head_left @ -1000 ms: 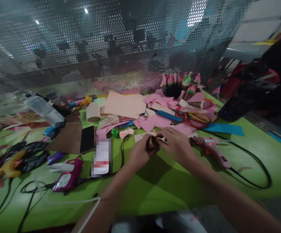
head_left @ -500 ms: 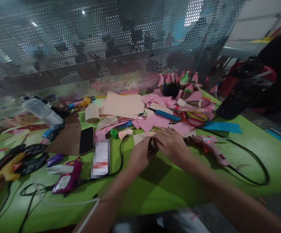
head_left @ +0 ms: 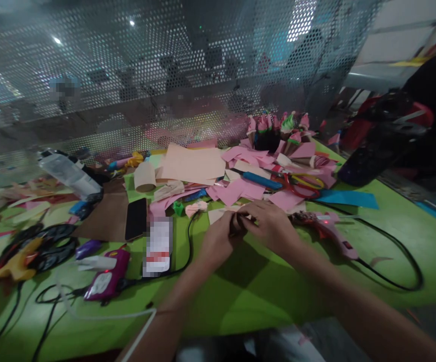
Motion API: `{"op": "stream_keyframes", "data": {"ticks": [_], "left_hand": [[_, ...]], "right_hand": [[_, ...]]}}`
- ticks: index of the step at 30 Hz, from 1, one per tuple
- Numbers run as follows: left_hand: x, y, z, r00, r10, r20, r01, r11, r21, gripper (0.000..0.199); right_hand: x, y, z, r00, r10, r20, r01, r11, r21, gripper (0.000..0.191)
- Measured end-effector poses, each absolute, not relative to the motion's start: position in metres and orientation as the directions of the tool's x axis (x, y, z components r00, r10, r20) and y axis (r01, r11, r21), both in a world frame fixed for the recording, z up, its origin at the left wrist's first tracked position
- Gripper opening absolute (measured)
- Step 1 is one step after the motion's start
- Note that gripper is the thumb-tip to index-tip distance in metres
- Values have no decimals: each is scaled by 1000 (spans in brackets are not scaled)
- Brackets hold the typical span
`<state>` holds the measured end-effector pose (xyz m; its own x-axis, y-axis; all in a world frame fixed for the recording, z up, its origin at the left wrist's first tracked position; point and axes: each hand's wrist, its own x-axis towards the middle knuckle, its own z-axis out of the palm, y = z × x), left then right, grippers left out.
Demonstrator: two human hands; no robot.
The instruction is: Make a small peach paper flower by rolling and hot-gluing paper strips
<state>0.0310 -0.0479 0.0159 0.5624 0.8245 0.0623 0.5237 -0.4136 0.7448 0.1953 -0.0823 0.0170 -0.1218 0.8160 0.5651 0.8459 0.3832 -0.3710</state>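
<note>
My left hand [head_left: 221, 234] and my right hand [head_left: 268, 223] meet over the green table [head_left: 248, 296], fingers bent round a small dark brown piece [head_left: 236, 223]. Both hands grip it, and they hide most of its shape. Behind them lie pale paper [head_left: 218, 215] and pink paper scraps [head_left: 236, 191]. To the right of my right hand rests a pink glue gun [head_left: 336, 236] with a red light on. A peach-coloured piece [head_left: 196, 207] and a green piece [head_left: 178, 207] lie left of my left hand.
Blue-handled tool [head_left: 261, 180] and red-yellow scissors [head_left: 303, 185] lie behind. On the left are a phone [head_left: 136, 219], a purple glue gun [head_left: 108, 274], cables and a clear bottle [head_left: 69, 173]. Small pink and green cones [head_left: 288, 125] stand at the back. A dark bottle [head_left: 372, 146] is at right.
The view has shifted slightly, so the table items sit a little further right. My hands stay together on the brown piece, with the right fingers slightly moved.
</note>
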Motion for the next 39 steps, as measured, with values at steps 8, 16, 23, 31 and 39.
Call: {"op": "stream_keyframes", "data": {"ticks": [8,16,23,31,39], "left_hand": [[30,-50,9,603,789,120,510,-496,702,18],[33,-51,13,563,822,87,496,-420,760,16],[35,-52,16,542,834,103,451,-391,802,18],[36,-52,15,513,855,72,442,-335,832,23],[36,-52,15,507,857,92,425,-342,838,26]], "right_hand": [[193,-85,18,-168,780,603,888,386,-252,16],[191,-84,15,-79,788,611,870,354,-344,15],[193,-84,15,-50,782,622,842,367,-394,16],[193,-85,19,15,821,570,784,344,-517,16],[194,-84,18,12,809,587,777,362,-516,17]]}}
